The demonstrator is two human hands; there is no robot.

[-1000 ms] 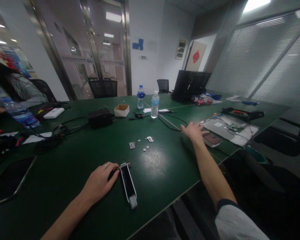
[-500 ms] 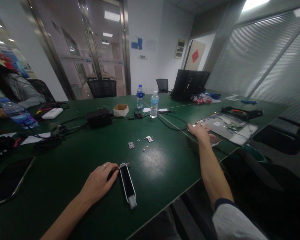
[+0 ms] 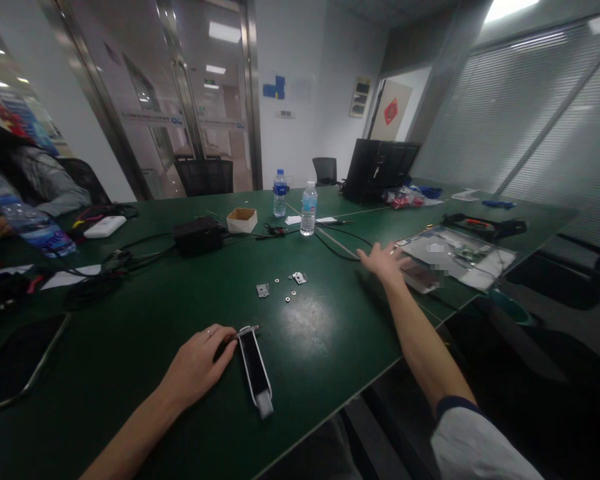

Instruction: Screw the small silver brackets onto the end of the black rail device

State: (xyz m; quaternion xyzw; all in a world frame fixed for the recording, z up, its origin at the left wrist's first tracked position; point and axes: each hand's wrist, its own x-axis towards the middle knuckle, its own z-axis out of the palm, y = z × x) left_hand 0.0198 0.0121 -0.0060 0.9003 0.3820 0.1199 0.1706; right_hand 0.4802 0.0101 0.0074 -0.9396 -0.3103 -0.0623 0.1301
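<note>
My left hand (image 3: 200, 363) rests on the green table (image 3: 330, 333), fingers curled around a thin dark tool whose metal tip pokes out by a long black-and-silver part (image 3: 256, 370). My fingertips touch that part's far end. My right hand (image 3: 385, 261) is stretched out to the right, fingers spread and holding nothing, just left of a flat dark device (image 3: 421, 276) that lies at the edge of an opened grey chassis (image 3: 455, 252). Two small metal brackets (image 3: 263, 290) (image 3: 300, 277) and a few washers (image 3: 287, 299) lie between my hands.
Two water bottles (image 3: 309, 210) (image 3: 280, 193), a small cardboard box (image 3: 243, 220), a black adapter (image 3: 199, 235) with cables and a dark monitor (image 3: 377, 170) stand farther back. Another person's sleeve (image 3: 45, 187) is at far left. A dark tablet (image 3: 15, 363) lies near left.
My right hand has drawn back to the left off the flat dark device and spread its fingers. My left hand has stayed where it was.
</note>
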